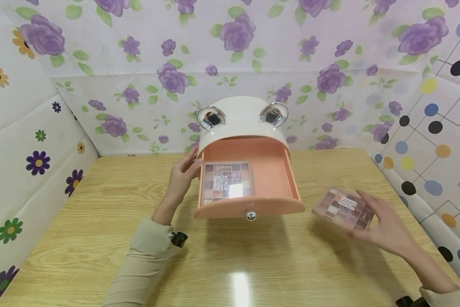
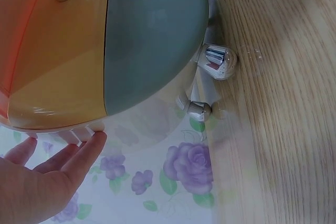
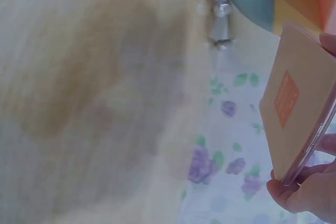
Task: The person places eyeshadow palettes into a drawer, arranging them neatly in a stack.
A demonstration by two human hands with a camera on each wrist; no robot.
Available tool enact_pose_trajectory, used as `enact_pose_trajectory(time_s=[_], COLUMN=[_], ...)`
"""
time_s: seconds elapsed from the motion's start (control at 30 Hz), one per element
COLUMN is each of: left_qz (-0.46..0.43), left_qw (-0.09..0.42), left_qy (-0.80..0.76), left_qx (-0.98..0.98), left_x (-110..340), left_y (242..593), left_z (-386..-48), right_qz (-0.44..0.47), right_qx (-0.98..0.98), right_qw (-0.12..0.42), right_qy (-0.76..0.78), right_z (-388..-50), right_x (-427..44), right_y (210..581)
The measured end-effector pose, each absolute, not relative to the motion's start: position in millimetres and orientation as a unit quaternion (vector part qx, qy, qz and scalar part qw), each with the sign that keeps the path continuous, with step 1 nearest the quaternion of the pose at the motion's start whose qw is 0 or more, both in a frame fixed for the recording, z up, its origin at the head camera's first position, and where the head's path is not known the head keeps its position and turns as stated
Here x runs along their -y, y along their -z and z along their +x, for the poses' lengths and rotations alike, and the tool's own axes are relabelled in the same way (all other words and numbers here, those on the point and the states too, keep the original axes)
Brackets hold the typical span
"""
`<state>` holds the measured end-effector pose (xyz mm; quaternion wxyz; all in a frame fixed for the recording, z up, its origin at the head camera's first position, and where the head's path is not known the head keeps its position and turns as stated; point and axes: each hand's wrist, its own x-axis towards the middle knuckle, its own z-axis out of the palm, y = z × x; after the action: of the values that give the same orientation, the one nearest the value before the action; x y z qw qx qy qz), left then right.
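Beige cloth comes first on my feed, a sleeve (image 1: 135, 273) behind the left hand (image 1: 181, 172), whose fingers reach out slightly apart, their tips touching the side of a white cabinet (image 1: 241, 111). From the left wrist camera I see a yellow-orange drawer front (image 2: 60, 66) and a blue-green drawer front (image 2: 157, 40) beside those fingertips. Right of the left thumb, the peach drawer (image 1: 270, 170) stands open; a clear-cased palette (image 1: 227, 179) lies flat in it, on the side nearest that thumb. Farther right of those fingers, a silver knob (image 1: 251, 215) sits on the drawer's front. Past it, well apart from the drawer, a second palette (image 1: 344, 209) hangs above the wooden table (image 1: 299, 264), its opposite edges pinched between the thumb and fingers of the right hand (image 1: 387, 230). My right wrist camera shows an orange label (image 3: 286, 98) on its tan back, left of the fingers.
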<state>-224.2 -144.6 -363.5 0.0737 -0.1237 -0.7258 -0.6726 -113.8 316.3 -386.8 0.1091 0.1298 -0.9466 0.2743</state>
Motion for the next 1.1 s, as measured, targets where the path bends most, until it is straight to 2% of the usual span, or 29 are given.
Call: enact_pose_trajectory(time_s=[0.43,0.83,1.1], left_qz=[-0.125,-0.123,-0.126], left_qw=[0.078,0.079,0.078], left_qy=[0.683,0.68,0.684], left_qx=[0.715,0.719,0.715], left_x=[144.5,143.7,143.4], left_y=[364.2,364.1,363.4], left_z=[-224.5,-223.9,-224.3], right_qz=[0.156,0.178,0.245], right_qx=[0.927,0.914,0.903], right_qw=[0.124,0.172,0.207], right_qy=[-0.317,-0.321,-0.287], right_z=[-115.4,-118.8,-130.7], right_x=[-311.3,-302.3,-290.3], right_y=[354.5,332.0,308.8])
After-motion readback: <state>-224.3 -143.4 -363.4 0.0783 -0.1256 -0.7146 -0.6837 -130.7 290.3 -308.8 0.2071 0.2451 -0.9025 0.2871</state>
